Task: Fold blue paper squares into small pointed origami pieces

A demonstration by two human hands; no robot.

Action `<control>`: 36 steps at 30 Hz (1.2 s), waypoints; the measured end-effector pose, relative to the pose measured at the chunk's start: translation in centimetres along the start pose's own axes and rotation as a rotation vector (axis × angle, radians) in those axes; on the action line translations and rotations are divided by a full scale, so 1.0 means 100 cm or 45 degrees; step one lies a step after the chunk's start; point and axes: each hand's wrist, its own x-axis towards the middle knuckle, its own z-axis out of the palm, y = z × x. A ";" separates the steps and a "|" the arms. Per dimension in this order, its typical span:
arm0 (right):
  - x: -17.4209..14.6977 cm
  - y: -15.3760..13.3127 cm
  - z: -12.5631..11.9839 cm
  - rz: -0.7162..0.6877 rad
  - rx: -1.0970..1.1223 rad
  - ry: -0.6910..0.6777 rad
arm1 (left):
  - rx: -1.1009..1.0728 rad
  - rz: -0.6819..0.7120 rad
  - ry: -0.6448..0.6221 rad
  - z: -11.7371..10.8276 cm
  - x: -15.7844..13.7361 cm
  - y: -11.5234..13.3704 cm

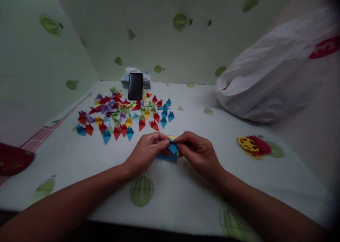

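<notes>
Near the middle of the table, a small folded piece of blue paper point(173, 148) is pinched between both hands. My left hand point(148, 148) grips its left side with thumb and fingers. On the other side, my right hand point(200, 151) pinches its upper right edge between thumb and forefinger. Below the folded piece lies more blue paper point(167, 157), with a bit of yellow paper point(172, 138) showing behind; the fingers partly cover both. Beyond my left hand, many small folded paper pieces point(123, 130) in red, blue, yellow, green and purple are spread out.
A dark phone point(135, 86) leans against a tissue box point(124, 82) at the back. A large white plastic bag point(265, 75) stands at right. Red and yellow cut-out pieces point(251, 145) lie on the right. A red object point(16, 159) sits at the left edge.
</notes>
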 end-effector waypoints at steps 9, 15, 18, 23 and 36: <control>0.002 -0.003 -0.005 -0.558 -0.440 -0.042 | 0.049 0.077 0.017 -0.001 -0.005 0.002; 0.000 -0.003 -0.006 -0.602 -0.542 -0.029 | 0.099 0.182 0.016 -0.001 -0.007 0.001; -0.001 -0.003 -0.006 -0.644 -0.584 -0.011 | 0.092 0.189 0.019 0.000 -0.008 0.000; -0.005 -0.001 -0.005 -0.690 -0.579 0.001 | 0.261 0.285 0.085 0.001 -0.010 0.001; 0.000 -0.008 -0.006 0.148 0.350 0.047 | 0.671 0.720 0.271 -0.004 -0.009 0.000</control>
